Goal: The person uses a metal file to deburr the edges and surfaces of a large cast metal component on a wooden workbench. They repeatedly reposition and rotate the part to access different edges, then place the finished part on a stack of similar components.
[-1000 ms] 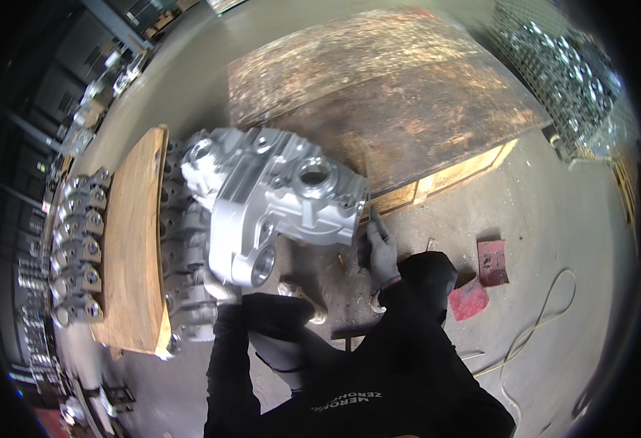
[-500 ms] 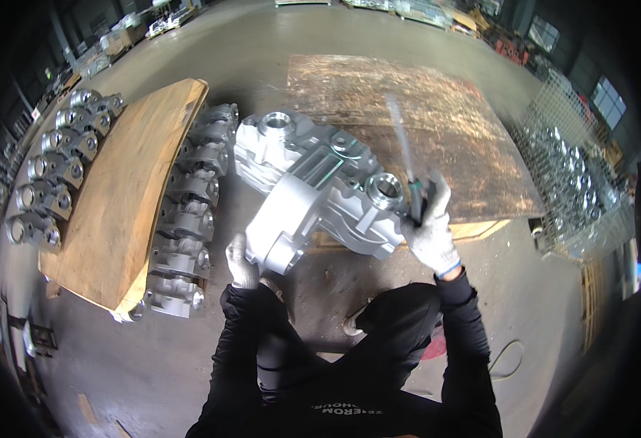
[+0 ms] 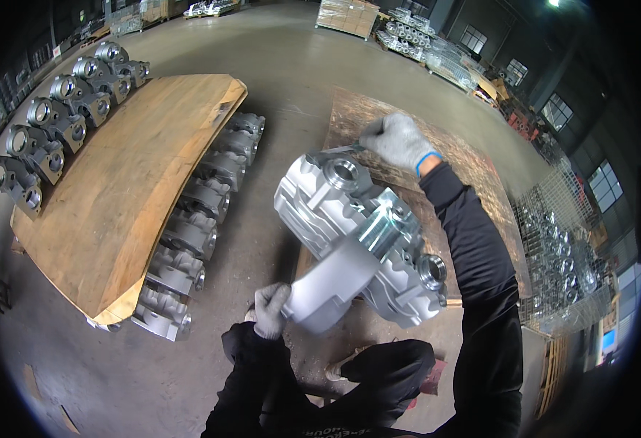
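A large silver metal casting [image 3: 335,277] with round bored openings is on the worn wooden board in front of me. My left hand [image 3: 271,308], in a grey-white knit glove, is closed on the near-left end of the casting. My right hand [image 3: 397,140], gloved alike, is in a fist above the casting's far bore. It grips a file-like hand tool, whose slim metal blade [image 3: 344,150] points left by the rim of that bore. The fist hides the tool's dark handle. Whether the blade touches the metal I cannot tell.
To my left a wooden panel [image 3: 130,175] has a row of dark-grey castings [image 3: 65,109] on its far side and silver castings [image 3: 189,233] along its near side. The worn board [image 3: 473,168] reaches right, towards a wire-mesh cage [image 3: 561,248] of metal parts. Pallets stand farther back.
My right hand has moved from the casting's right side up over its far-left bore, turning the tool leftward. The view has shifted; my left hand still grips the near end.
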The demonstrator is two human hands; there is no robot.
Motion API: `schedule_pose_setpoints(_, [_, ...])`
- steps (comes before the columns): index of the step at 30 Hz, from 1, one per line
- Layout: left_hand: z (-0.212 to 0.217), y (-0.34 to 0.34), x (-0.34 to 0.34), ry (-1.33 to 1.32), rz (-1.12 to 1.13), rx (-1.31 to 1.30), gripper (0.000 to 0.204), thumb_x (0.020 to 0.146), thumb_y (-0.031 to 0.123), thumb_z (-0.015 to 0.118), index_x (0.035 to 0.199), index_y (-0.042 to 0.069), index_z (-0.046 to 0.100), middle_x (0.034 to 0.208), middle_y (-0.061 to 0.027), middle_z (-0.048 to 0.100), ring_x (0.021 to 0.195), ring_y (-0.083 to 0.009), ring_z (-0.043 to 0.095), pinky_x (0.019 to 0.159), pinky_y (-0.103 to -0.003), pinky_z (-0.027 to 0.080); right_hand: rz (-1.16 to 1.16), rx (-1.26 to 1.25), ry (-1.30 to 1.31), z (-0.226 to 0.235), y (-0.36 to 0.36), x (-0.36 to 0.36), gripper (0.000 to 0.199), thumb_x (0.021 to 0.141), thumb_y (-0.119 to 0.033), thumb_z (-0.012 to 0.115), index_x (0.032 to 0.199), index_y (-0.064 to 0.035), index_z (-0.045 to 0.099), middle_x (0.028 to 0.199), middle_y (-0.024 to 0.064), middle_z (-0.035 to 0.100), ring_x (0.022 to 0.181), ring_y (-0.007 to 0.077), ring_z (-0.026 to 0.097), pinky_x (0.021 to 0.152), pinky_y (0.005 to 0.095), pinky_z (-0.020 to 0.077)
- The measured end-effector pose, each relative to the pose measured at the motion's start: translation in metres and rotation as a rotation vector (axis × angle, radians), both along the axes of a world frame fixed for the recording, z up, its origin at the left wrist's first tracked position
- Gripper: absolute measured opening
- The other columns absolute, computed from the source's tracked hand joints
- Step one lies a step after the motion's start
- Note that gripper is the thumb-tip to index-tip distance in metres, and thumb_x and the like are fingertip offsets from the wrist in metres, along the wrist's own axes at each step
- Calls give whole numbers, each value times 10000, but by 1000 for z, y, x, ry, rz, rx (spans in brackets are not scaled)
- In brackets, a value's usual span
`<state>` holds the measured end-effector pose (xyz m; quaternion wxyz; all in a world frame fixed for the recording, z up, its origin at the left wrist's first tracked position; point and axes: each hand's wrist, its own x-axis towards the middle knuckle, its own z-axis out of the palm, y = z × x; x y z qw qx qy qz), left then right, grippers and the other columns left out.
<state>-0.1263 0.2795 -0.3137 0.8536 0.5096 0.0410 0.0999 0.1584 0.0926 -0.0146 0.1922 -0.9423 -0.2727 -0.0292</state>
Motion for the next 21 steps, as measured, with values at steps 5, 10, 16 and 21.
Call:
schedule_pose_setpoints(5, [1, -1, 2, -117, -5, -45, 305, 1018, 219, 686, 828, -19, 695, 732, 24, 645, 686, -65, 554, 622, -267, 426, -200, -122, 38, 4, 52, 42, 400, 752, -317, 815, 963, 22, 810, 921, 219, 784, 922, 325, 775, 858, 410, 596])
schedule_pose_setpoints(10, [3, -1, 4, -134, 30, -3, 315, 1006, 183, 680, 765, -17, 651, 696, 42, 595, 649, -57, 504, 580, -274, 391, -36, -213, 19, -5, 85, 38, 419, 736, -299, 833, 947, 61, 793, 850, 198, 778, 772, 288, 762, 771, 406, 592])
schedule_pose_setpoints(16, [5, 0, 2, -100, 6, 48, 300, 998, 161, 681, 752, -11, 657, 691, 52, 590, 641, -44, 495, 567, -271, 380, -127, -49, 127, 9, 61, 22, 341, 755, -260, 792, 901, 49, 800, 811, 225, 755, 773, 286, 757, 766, 401, 581])
schedule_pose_setpoints(21, [8, -2, 2, -98, 0, 17, 295, 992, 136, 687, 732, 1, 649, 682, 50, 591, 640, -43, 496, 575, -267, 377, -67, -104, -39, -19, 69, 11, 319, 784, -283, 716, 886, 8, 802, 912, 287, 738, 906, 437, 737, 846, 439, 590])
